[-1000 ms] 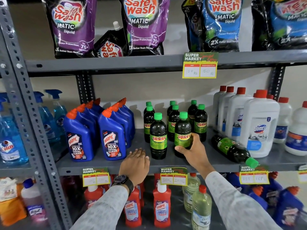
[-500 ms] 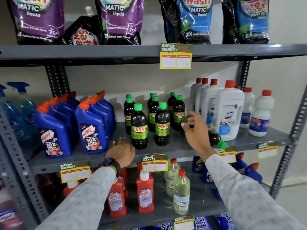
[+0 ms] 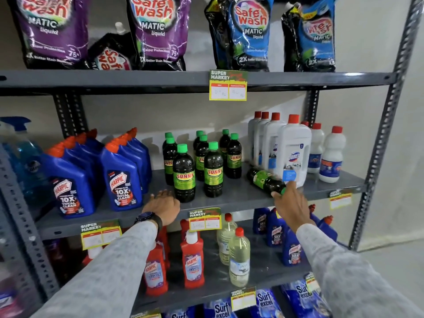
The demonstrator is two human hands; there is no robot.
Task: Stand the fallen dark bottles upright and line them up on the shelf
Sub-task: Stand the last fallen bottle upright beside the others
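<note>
One dark bottle with a green label lies on its side on the grey middle shelf, its green cap pointing to the front right. My right hand closes around its cap end, thumb below and fingers on top. Several dark Sunny bottles with green caps stand upright in rows at mid-shelf, with two in front. My left hand rests flat on the shelf's front edge, just left of the front left bottle, holding nothing.
Blue Harpic bottles crowd the shelf to the left. White Domex bottles stand right behind the lying bottle. Detergent pouches fill the shelf above. Red and clear bottles stand on the one below.
My right hand left the upright front bottle and moved right to the lying bottle's cap end. My left hand stayed on the shelf edge. The view shifted right.
</note>
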